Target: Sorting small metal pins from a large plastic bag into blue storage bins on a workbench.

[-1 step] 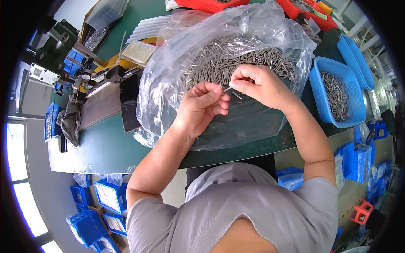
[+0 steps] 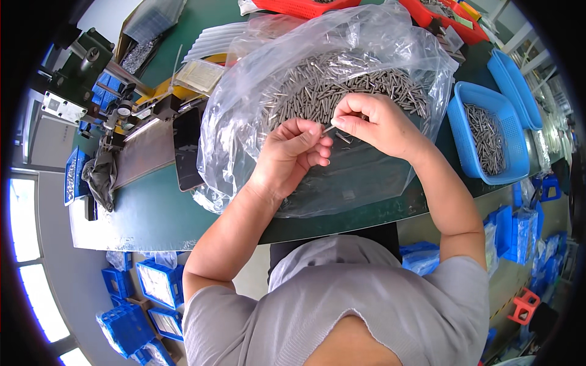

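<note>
Between my two hands is a small metal pin (image 2: 329, 129), held by its ends over the near side of a clear plastic bag (image 2: 235, 116). My left hand (image 2: 293, 149) pinches one end between thumb and forefinger, its other fingers curled. From the right, my right hand (image 2: 381, 127) grips the other end with thumb and fingertips. Just beyond, a heap of similar grey metal pins (image 2: 317, 97) lies in the opened bag. A few loose pins (image 2: 344, 139) lie right below my fingers. More pins fill a blue plastic basket (image 2: 459, 125) to the right.
A second blue basket (image 2: 517, 85) stands behind the first. Red trays (image 2: 293, 6) sit at the far edge. On the left are a bench fixture with a dial gauge (image 2: 125, 108), a dark flat panel (image 2: 188, 149) and a small blue bin (image 2: 74, 177). The green table's near edge (image 2: 152, 247) curves before me.
</note>
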A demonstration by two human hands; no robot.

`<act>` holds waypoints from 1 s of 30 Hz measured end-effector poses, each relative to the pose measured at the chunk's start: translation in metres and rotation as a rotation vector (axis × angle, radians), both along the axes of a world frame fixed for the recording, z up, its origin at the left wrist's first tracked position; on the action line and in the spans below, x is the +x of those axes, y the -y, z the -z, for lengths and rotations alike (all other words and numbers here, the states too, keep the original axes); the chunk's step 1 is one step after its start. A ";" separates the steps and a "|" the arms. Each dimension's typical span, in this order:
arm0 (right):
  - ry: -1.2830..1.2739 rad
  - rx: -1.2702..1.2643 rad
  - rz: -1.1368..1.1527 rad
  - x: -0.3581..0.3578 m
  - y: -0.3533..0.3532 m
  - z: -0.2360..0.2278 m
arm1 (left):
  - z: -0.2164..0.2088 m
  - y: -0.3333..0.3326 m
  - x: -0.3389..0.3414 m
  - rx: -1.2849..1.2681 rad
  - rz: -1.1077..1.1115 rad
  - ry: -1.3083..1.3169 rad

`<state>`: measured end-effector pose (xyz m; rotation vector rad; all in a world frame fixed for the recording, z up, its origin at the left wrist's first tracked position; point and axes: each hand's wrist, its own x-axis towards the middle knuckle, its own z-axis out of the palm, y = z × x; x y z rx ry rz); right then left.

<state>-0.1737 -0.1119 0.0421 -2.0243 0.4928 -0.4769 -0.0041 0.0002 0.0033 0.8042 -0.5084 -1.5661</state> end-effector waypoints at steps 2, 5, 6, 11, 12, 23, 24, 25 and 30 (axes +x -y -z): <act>0.019 -0.043 0.020 0.001 -0.001 0.000 | 0.000 -0.001 0.002 -0.017 0.017 0.008; 0.051 -0.024 0.022 0.002 -0.007 -0.006 | -0.002 -0.002 0.001 -0.038 0.031 -0.005; 0.075 -0.018 -0.005 0.003 -0.009 -0.004 | -0.002 -0.002 0.000 -0.042 0.030 -0.026; 0.120 0.058 -0.008 0.009 -0.014 0.008 | 0.001 -0.001 0.001 -0.046 0.017 -0.016; 0.122 0.059 -0.009 0.009 -0.013 0.010 | 0.001 0.000 0.002 -0.037 0.007 -0.007; 0.219 0.969 0.000 -0.007 0.034 0.016 | 0.000 0.000 0.007 0.005 -0.128 0.008; 0.152 0.918 -0.030 -0.005 0.034 0.016 | -0.001 -0.001 0.008 0.003 -0.139 -0.016; 0.037 0.769 0.028 -0.004 0.030 0.017 | -0.001 -0.001 0.009 0.001 -0.150 -0.040; -0.197 -0.349 0.083 0.005 0.001 0.015 | -0.002 0.001 0.010 0.004 -0.169 -0.027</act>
